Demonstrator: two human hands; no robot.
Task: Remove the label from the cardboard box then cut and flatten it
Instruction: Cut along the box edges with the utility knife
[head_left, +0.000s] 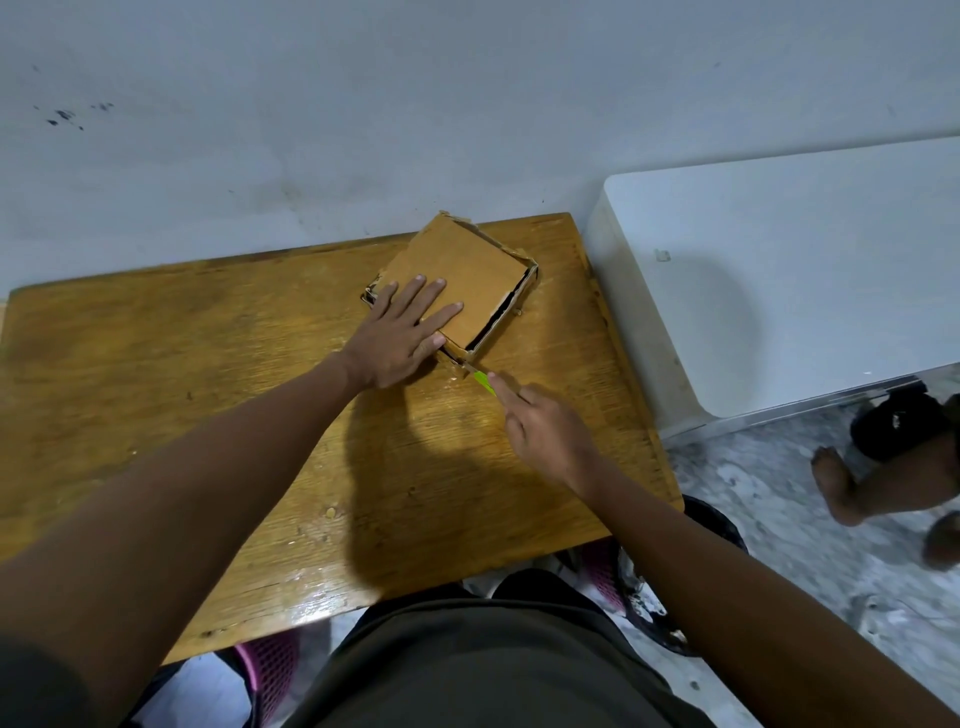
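A small brown cardboard box (467, 270) lies at the far right of the wooden table (208, 364), its top panel sunk in and a dark gap along its right side. My left hand (402, 332) lies flat on the box's near-left part, fingers spread. My right hand (545, 426) grips a green-handled cutter (483, 382), forefinger stretched along it. The blade tip touches the box's near corner. No label shows on the box.
A white appliance or cabinet (805, 286) stands just right of the table. Another person's bare foot (836, 483) is on the marble floor at right. A pink chair (270, 670) and a black bag (722, 525) sit under the table's near edge. The wall runs right behind the table.
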